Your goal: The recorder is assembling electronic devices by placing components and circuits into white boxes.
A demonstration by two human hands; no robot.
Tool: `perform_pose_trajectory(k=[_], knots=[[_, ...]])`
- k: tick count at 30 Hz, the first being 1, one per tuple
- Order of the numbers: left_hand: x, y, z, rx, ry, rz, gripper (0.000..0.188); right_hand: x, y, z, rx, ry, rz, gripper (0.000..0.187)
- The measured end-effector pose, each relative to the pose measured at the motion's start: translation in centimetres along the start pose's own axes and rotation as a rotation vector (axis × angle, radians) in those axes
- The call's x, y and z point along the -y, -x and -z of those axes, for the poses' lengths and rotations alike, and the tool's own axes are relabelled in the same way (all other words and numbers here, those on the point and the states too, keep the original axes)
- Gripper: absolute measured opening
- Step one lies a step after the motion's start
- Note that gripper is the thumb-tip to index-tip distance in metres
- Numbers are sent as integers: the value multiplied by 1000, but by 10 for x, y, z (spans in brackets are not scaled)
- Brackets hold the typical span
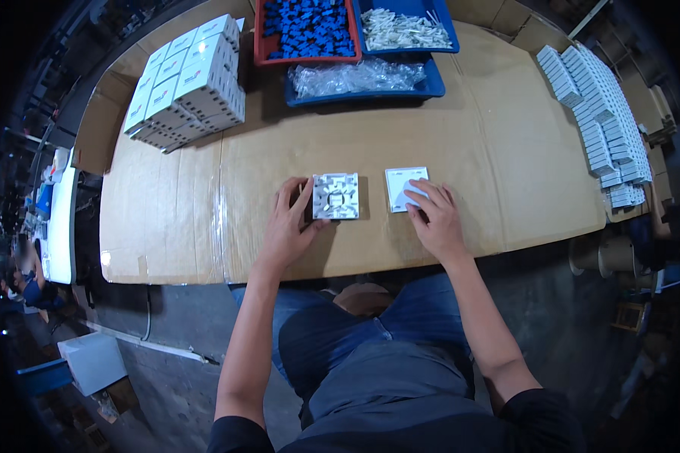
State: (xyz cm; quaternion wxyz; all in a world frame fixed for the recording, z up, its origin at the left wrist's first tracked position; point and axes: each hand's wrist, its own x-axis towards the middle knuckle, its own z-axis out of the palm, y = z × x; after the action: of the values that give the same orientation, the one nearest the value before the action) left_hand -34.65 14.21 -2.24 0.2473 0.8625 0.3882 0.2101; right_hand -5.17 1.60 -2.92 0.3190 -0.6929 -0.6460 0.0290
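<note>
On the cardboard-topped table in front of me lies a square white plastic housing [335,197], its moulded inside facing up. My left hand [285,225] grips it by the left side and lower corner, with fingers along the edge and the thumb at the bottom. To the right of it, a flat square white cover plate [397,181] lies on the table, apart from the housing. My right hand [437,220] is closed over the plate's lower right part, fingertips on its face and thumb near its lower edge. That hand hides the plate's right side.
Stacked white boxes [181,83] stand at the far left. A red tray [260,54] of blue parts, a blue tray [447,50] of white pieces and another blue tray [370,98] of clear bags sit at the back. White blocks [598,113] are piled at the right edge.
</note>
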Motion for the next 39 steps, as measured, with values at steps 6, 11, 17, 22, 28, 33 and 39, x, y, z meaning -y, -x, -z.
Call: perform_pose_trajectory(k=[6,11,17,22,28,33,39], knots=[[-6,2,0,-16,-67,-18,78,0,-23,22,110,0,24,20],[-8,1,3,-48,-35,36,88,-37,-123,38,-103,18,36,12],[-5,4,0,-103,37,55,85,-96,-257,5,36,198,192,17],[-4,1,-3,-124,27,70,80,-115,-288,-12,202,437,240,14],[-2,2,-1,-133,35,48,79,-105,-291,16,3,228,238,7],[-1,10,-3,-185,96,38,73,-87,-259,57,152,-603,-125,12],[-50,4,-3,-387,675,242,40,6,-135,94,341,-1011,-235,13]])
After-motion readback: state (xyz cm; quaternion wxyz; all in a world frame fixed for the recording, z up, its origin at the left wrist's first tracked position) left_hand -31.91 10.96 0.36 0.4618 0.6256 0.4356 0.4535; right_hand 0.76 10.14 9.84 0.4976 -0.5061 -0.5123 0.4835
